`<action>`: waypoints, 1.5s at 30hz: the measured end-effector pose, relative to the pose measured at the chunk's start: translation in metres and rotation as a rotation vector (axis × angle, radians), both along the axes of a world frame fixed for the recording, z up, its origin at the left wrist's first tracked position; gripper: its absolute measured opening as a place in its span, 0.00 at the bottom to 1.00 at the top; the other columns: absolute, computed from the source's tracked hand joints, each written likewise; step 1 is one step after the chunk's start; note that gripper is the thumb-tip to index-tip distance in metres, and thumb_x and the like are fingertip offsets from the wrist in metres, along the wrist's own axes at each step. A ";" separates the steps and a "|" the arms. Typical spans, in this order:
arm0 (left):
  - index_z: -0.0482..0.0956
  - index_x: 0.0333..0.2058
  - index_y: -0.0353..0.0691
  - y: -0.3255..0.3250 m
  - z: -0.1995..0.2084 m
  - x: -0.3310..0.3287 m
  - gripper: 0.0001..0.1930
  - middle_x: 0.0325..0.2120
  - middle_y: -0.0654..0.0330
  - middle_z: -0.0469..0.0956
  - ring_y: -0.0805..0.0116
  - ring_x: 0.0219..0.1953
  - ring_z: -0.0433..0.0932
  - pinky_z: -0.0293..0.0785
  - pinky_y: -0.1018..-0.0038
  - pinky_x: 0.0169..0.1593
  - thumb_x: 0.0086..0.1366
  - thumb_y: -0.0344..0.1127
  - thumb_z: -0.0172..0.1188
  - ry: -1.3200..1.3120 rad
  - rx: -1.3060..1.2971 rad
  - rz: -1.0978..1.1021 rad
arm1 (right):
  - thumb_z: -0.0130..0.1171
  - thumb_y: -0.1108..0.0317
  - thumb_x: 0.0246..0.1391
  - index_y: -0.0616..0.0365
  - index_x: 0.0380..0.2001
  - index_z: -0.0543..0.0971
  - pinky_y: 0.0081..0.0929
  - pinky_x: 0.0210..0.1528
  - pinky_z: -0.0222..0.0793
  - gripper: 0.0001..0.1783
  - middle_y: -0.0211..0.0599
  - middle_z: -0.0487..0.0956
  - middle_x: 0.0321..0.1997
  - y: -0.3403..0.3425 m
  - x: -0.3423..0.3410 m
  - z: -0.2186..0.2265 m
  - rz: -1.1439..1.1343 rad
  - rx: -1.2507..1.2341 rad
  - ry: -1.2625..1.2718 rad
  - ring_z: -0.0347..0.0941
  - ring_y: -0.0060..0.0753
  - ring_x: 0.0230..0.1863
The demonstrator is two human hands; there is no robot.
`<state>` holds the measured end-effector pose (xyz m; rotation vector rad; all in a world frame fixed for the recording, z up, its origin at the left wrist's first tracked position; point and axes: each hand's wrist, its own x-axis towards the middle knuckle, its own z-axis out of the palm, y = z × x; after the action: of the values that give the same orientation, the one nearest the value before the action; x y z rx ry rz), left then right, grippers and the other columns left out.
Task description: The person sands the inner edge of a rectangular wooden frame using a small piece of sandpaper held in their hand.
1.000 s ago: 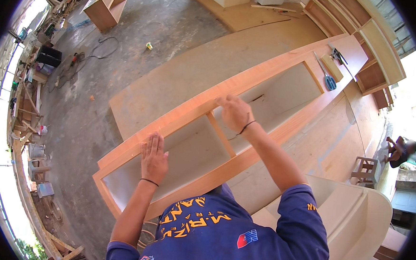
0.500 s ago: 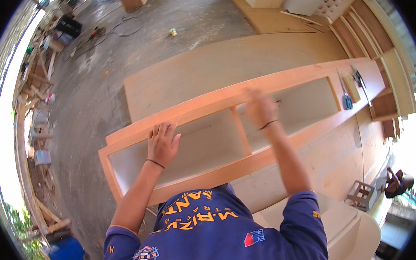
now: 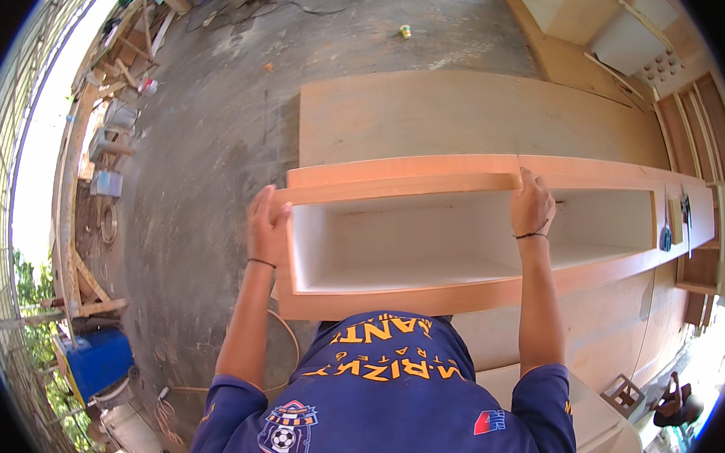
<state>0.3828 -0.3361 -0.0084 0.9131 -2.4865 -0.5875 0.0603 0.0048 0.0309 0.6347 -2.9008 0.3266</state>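
Observation:
A long open cabinet point(image 3: 399, 305) with orange-brown wood edging and a white interior lies across in front of me. Along the far edge of its left compartment runs a narrow wooden strip point(image 3: 406, 188). My left hand point(image 3: 268, 225), slightly blurred, is curled round the strip's left end, beside the cabinet's corner. At the strip's other end my right hand point(image 3: 533, 205) has its fingers bent over the wood, close to a thin line across the far rail. My right hand and forearm hide the divider between the two compartments.
A large wooden panel point(image 3: 469, 108) lies beyond the cabinet. Blue-handled tool point(image 3: 665, 238) rests at the cabinet's right end. To the left are a blue box point(image 3: 97, 364), stools and scrap wood. A person point(image 3: 678, 404) crouches at the far right. Cables point(image 3: 318, 4) lie on the floor.
My view has turned, so the cabinet appears more level. My left hand has gone from the far rail to the left corner; my right hand, blurred before, now rests on the strip's right end.

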 end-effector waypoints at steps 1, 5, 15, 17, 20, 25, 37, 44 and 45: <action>0.71 0.55 0.35 0.000 -0.005 0.001 0.22 0.56 0.51 0.70 0.56 0.58 0.69 0.62 0.65 0.62 0.65 0.37 0.57 0.075 0.157 -0.005 | 0.53 0.74 0.48 0.46 0.50 0.77 0.40 0.37 0.73 0.23 0.42 0.76 0.34 -0.016 0.014 -0.006 0.039 -0.010 0.015 0.76 0.47 0.37; 0.63 0.61 0.36 0.006 -0.038 0.004 0.23 0.59 0.54 0.67 0.63 0.60 0.66 0.60 0.71 0.63 0.71 0.36 0.49 0.561 0.778 0.009 | 0.52 0.75 0.48 0.47 0.51 0.76 0.40 0.35 0.73 0.24 0.41 0.76 0.33 -0.090 0.087 -0.006 0.183 -0.096 -0.024 0.75 0.46 0.36; 0.60 0.60 0.31 0.011 -0.020 -0.007 0.26 0.57 0.54 0.68 0.66 0.61 0.63 0.58 0.72 0.63 0.69 0.40 0.53 0.379 0.701 -0.088 | 0.52 0.75 0.48 0.48 0.43 0.79 0.37 0.37 0.73 0.18 0.43 0.77 0.34 -0.185 0.180 0.004 0.329 -0.478 -0.415 0.77 0.46 0.35; 0.60 0.60 0.33 0.005 -0.035 -0.002 0.30 0.56 0.53 0.68 0.62 0.61 0.64 0.60 0.70 0.62 0.65 0.41 0.58 0.387 0.628 -0.080 | 0.53 0.75 0.48 0.50 0.41 0.80 0.38 0.38 0.73 0.16 0.44 0.78 0.35 -0.141 0.144 -0.001 0.166 -0.562 -0.351 0.76 0.48 0.34; 0.60 0.60 0.35 0.006 -0.020 -0.007 0.32 0.54 0.51 0.69 0.56 0.59 0.66 0.62 0.66 0.60 0.60 0.40 0.62 0.210 0.381 -0.075 | 0.53 0.73 0.49 0.50 0.41 0.80 0.39 0.39 0.73 0.15 0.45 0.79 0.37 -0.046 0.065 -0.002 -0.125 -0.453 -0.190 0.76 0.50 0.37; 0.63 0.58 0.35 0.000 -0.014 -0.013 0.29 0.53 0.49 0.68 0.51 0.57 0.66 0.62 0.63 0.60 0.60 0.37 0.60 0.145 0.296 -0.079 | 0.55 0.71 0.50 0.51 0.44 0.78 0.41 0.43 0.72 0.16 0.44 0.79 0.40 0.028 -0.004 -0.011 -0.249 -0.204 0.054 0.75 0.49 0.43; 0.60 0.56 0.37 -0.002 -0.051 -0.007 0.21 0.52 0.59 0.64 0.70 0.55 0.63 0.57 0.72 0.61 0.72 0.45 0.43 0.718 1.196 -0.166 | 0.54 0.76 0.46 0.53 0.43 0.76 0.42 0.42 0.72 0.18 0.47 0.76 0.36 -0.095 0.092 -0.014 -0.148 -0.177 0.050 0.74 0.51 0.40; 0.64 0.53 0.37 0.006 -0.028 -0.009 0.19 0.49 0.60 0.64 0.73 0.51 0.63 0.60 0.76 0.56 0.74 0.46 0.39 0.642 1.100 -0.174 | 0.54 0.75 0.45 0.53 0.44 0.78 0.41 0.41 0.72 0.19 0.44 0.77 0.38 -0.225 0.228 -0.010 0.142 -0.466 -0.145 0.74 0.47 0.41; 0.65 0.52 0.37 0.006 -0.028 -0.013 0.19 0.48 0.60 0.65 0.74 0.50 0.64 0.60 0.77 0.55 0.74 0.46 0.39 0.628 1.051 -0.185 | 0.54 0.75 0.45 0.53 0.43 0.78 0.40 0.40 0.72 0.18 0.44 0.77 0.37 -0.230 0.229 -0.003 0.152 -0.483 -0.190 0.75 0.46 0.39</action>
<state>0.3694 -0.3300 -0.0360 0.6307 -1.6040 -1.9775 0.2891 -0.2250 0.0280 0.7666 -2.7762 1.1185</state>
